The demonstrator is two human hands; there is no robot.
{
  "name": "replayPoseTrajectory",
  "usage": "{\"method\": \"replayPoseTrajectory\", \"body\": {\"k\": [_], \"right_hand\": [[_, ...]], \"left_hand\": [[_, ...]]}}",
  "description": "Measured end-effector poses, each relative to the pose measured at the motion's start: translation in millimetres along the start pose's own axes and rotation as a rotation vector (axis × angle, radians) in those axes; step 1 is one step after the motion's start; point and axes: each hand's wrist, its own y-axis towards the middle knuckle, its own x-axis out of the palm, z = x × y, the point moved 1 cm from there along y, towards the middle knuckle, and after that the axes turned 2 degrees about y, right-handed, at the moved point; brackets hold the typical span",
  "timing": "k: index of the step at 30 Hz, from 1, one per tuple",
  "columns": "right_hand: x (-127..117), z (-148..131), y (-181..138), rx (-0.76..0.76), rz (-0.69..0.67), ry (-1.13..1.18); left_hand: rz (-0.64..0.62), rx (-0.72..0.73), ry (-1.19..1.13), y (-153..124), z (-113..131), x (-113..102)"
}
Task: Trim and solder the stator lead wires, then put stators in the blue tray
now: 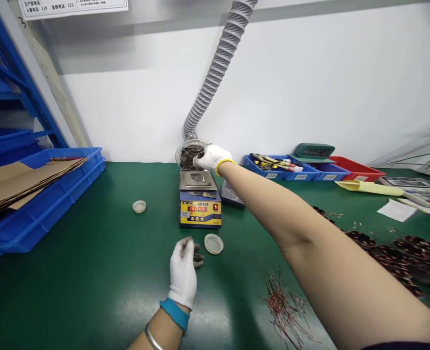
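Note:
My right hand, in a white glove, reaches far forward above the solder pot, a yellow and blue unit with a red digital readout. Its fingers are closed on a small dark part held in front of the round fume fan grille. My left hand, also gloved, rests on the green mat near the pot's front. Its fingers are curled with grey fingertips; whether anything is in them I cannot make out. A small white dish sits just right of it.
A grey ribbed duct rises from the fan. A blue crate with cardboard stands at the left. Another white dish lies left of the pot. Copper wire offcuts, dark coils and blue tool trays are at the right.

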Motion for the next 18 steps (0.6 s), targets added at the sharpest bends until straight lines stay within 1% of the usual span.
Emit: {"method": "replayPoseTrajectory", "body": {"k": [3, 6, 8, 11, 13, 15, 16, 18], "right_hand": [[10, 4, 3, 0.075, -0.006, 0.134], [17, 5, -1, 0.137, -0.013, 0.261], [13, 6, -5, 0.162, -0.006, 0.349], [-4, 10, -18, 0.165, 0.008, 0.494], [-15, 12, -36, 0.152, 0.005, 0.597], [-19, 13, -64, 0.129, -0.011, 0.694], [-18, 13, -82, 0.116, -0.024, 0.733], [-8, 12, -123, 0.080, -0.082, 0.807]], "left_hand": [[-0.001, 0.000, -0.008, 0, 1, 1], [-0.005, 0.005, 0.011, 3, -1, 1], [0.011, 0.023, 0.017, 5, -3, -1], [0.059, 0.077, -0.006, 6, -4, -3], [0.081, 0.108, -0.021, 6, -2, -4], [0.061, 0.121, -0.026, 4, 1, -3], [0.030, 0.121, -0.032, 2, 3, -2], [-0.050, 0.102, -0.071, -3, 6, 2]]}}
